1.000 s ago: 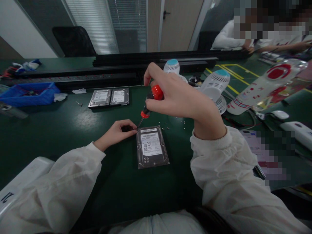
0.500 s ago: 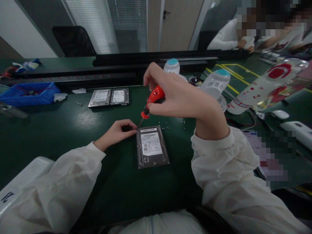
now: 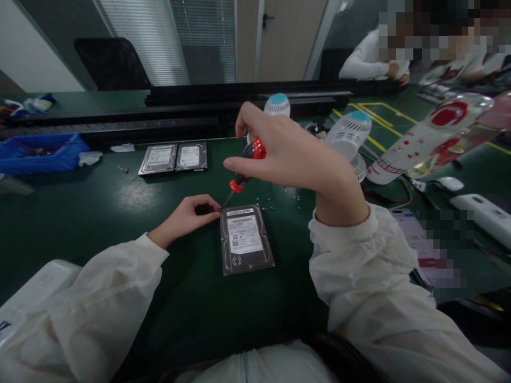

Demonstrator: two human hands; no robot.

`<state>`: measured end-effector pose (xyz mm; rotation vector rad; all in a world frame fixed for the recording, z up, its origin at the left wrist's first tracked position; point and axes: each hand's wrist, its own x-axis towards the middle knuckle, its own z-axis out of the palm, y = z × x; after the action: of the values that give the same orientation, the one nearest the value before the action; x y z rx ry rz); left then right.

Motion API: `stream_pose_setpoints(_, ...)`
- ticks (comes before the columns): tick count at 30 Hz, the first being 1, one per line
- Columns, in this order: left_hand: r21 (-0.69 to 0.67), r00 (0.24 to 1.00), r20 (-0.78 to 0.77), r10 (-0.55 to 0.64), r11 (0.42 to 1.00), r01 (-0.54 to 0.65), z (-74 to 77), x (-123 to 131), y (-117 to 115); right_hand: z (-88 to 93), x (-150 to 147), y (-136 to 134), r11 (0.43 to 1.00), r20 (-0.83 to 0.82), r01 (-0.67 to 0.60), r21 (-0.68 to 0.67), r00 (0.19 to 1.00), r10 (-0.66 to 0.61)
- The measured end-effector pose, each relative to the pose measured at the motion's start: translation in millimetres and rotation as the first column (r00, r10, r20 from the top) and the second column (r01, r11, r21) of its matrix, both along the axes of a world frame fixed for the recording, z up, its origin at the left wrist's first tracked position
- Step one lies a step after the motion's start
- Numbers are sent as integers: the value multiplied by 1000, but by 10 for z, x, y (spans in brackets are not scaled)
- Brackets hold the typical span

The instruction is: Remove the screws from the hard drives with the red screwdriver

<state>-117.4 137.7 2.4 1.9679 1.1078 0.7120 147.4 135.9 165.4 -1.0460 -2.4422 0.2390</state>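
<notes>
A hard drive [image 3: 245,244] lies flat, label up, on the green table [image 3: 120,213] in front of me. My right hand [image 3: 291,159] grips a red-handled screwdriver [image 3: 247,162], its tip down at the drive's far left corner. My left hand [image 3: 189,215] rests on the table with its fingers curled against that same corner, pinching at the spot under the tip. Several small screws [image 3: 285,194] lie scattered just beyond the drive.
Two more hard drives [image 3: 173,158] lie side by side farther back. A blue tray [image 3: 40,153] sits at the far left, white fans [image 3: 347,139] and a clear bottle [image 3: 427,139] at the right. A black rail [image 3: 179,125] crosses the table. Other people sit at the back right.
The screwdriver handle has turned between my right fingers while its tip stays at the drive's corner. My left hand has not moved. The view has shifted slightly.
</notes>
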Motion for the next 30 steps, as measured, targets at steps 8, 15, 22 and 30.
stream_pose_setpoints(8,-5,999,33,9,1000,-8,6,24,-8,-15,-6,28,998,-3,-63,-20,998,63)
stream_pose_setpoints(15,8,1000,24,1,1000,-1,-28,-5,7,42,-21,-4,997,-63,-54,47,996,57)
stream_pose_setpoints(22,4,1000,-4,4,1000,-4,10,7,0,106,80,-23,996,-73,-9,90,997,16)
stream_pose_setpoints(30,-17,1000,9,-5,1000,5,7,-8,2,208,171,-134,987,-107,69,144,993,-54)
